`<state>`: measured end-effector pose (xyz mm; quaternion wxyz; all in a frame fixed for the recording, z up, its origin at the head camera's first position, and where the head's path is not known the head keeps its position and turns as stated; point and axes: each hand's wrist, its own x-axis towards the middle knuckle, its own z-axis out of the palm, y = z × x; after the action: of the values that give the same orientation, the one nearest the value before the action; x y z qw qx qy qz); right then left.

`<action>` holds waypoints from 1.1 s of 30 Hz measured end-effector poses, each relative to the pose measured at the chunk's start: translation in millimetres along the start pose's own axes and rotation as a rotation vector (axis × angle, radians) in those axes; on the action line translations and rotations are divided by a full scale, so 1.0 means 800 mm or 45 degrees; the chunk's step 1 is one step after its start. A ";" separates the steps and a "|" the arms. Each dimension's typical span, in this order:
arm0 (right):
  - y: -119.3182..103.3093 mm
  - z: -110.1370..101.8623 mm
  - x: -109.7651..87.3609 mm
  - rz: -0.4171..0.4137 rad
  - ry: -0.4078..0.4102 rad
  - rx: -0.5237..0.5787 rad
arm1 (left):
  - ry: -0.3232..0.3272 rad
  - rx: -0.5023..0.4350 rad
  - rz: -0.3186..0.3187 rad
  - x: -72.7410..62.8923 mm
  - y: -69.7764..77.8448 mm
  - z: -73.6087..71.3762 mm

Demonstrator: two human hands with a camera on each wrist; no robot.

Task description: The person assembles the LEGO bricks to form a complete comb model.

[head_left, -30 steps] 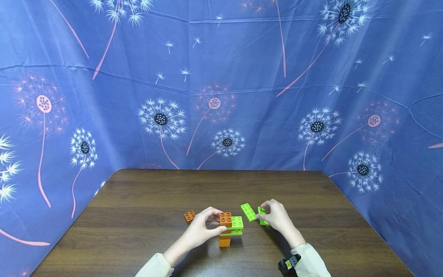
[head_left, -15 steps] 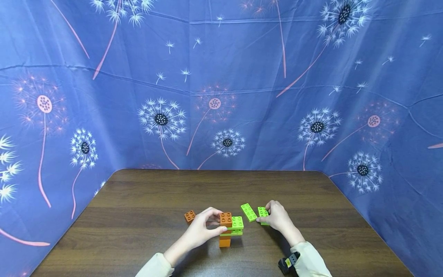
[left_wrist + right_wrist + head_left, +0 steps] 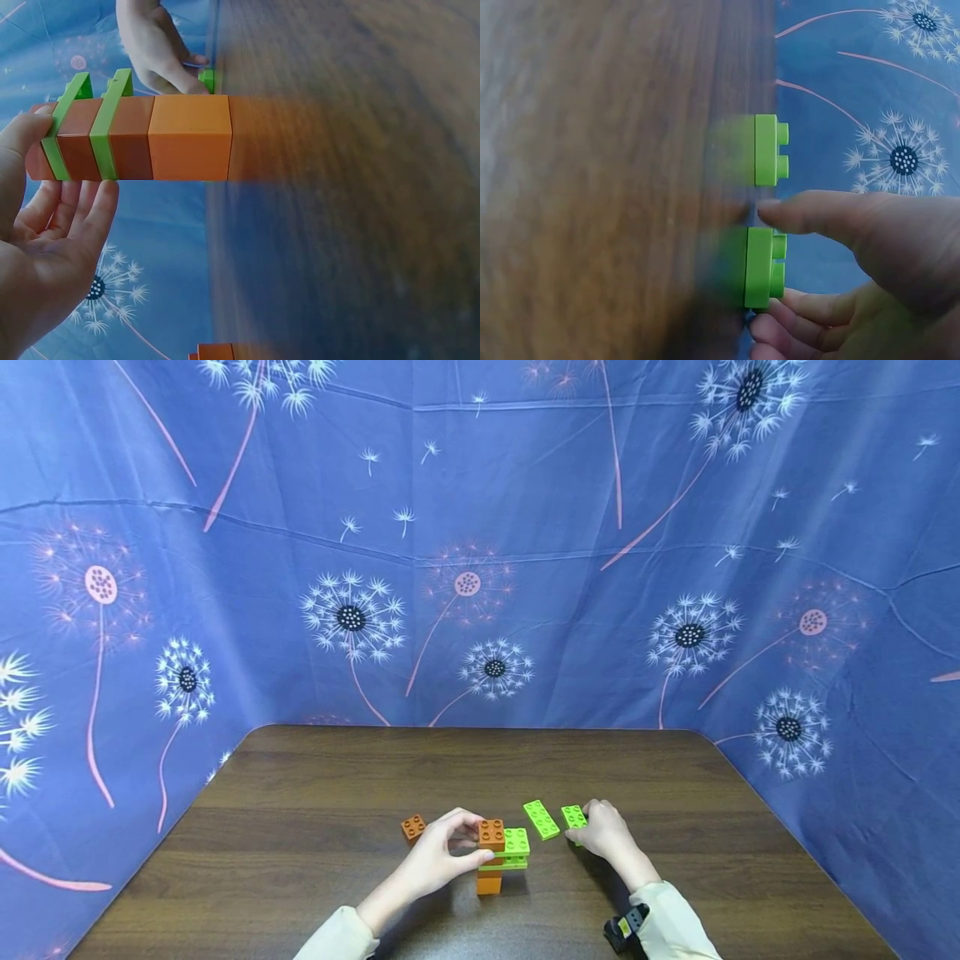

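My left hand (image 3: 442, 853) grips a stack of toy building bricks (image 3: 490, 882) near its top, thumb in front and fingers behind. The stack stands upright on the table, with an orange brick (image 3: 191, 137) at the base. Above that, brown bricks alternate with two lime-green plates, which jut out to the right. My right hand (image 3: 611, 833) pinches a lime-green flat brick (image 3: 759, 267) low at the table, thumb on one side and fingertips on the other. To the left of this brick lies a second lime-green flat brick (image 3: 541, 820), studs up.
A loose brown brick (image 3: 412, 827) lies on the wooden table (image 3: 337, 777), just beyond my left hand. A blue curtain with dandelion prints (image 3: 570, 610) hangs behind the table. My right wrist wears a black device (image 3: 626, 928).
My right hand's fingers have shifted slightly on the green flat brick, which has moved a little away from me. My left hand and the stack have stayed put.
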<state>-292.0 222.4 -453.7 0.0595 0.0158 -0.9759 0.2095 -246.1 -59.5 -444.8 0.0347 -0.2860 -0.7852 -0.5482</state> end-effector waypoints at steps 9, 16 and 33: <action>-0.001 -0.001 0.000 -0.017 -0.013 -0.028 | 0.030 -0.002 0.009 -0.003 -0.001 0.003; 0.000 0.000 -0.002 -0.026 0.023 0.011 | 0.054 0.007 0.031 -0.006 0.006 0.004; -0.015 -0.014 -0.004 -0.178 0.142 0.169 | 0.037 0.006 -0.012 -0.006 0.001 0.004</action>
<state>-286.8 215.9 -439.2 0.1271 0.0759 -0.9516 0.2695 -241.3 -58.6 -447.1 0.0442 -0.2743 -0.7873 -0.5505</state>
